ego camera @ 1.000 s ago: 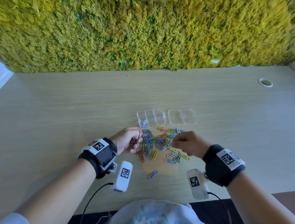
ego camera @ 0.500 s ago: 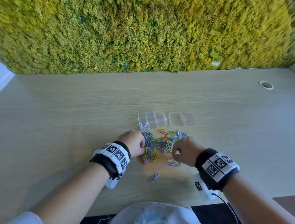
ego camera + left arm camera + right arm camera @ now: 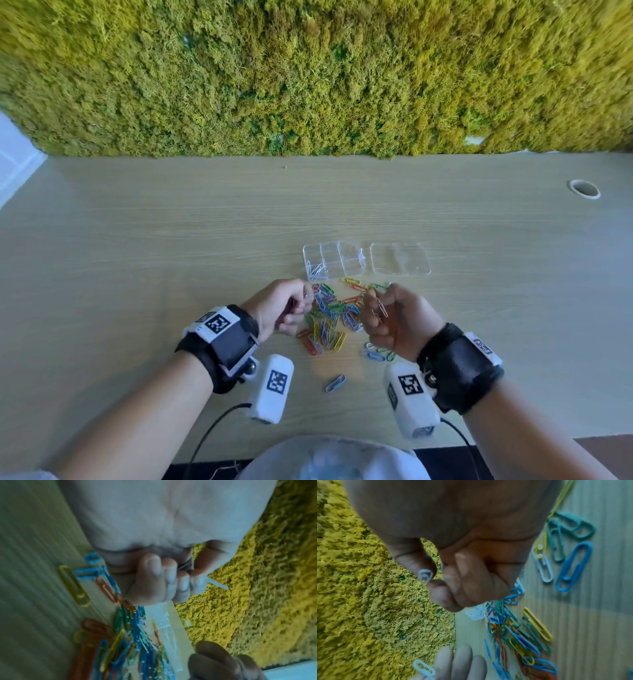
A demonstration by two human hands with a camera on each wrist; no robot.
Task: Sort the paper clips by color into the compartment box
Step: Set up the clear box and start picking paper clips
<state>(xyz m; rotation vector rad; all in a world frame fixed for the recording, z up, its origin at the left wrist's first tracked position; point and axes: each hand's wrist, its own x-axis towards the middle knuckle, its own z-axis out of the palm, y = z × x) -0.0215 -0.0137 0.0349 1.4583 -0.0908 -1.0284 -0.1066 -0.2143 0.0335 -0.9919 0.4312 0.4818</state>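
The left hand (image 3: 286, 306) was curled around a pale clip (image 3: 423, 668) just left of the mixed pile (image 3: 334, 320). Only one compartment of the compartment box (image 3: 332, 262) had been filled, with pale clips; most sorting remained. The right hand (image 3: 399, 322) was pinching another pale clip (image 3: 425, 576).

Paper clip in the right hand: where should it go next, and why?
Probably carry the pale clip pinched in the right hand to the box's left-end compartment: similar pale clips already lie there.
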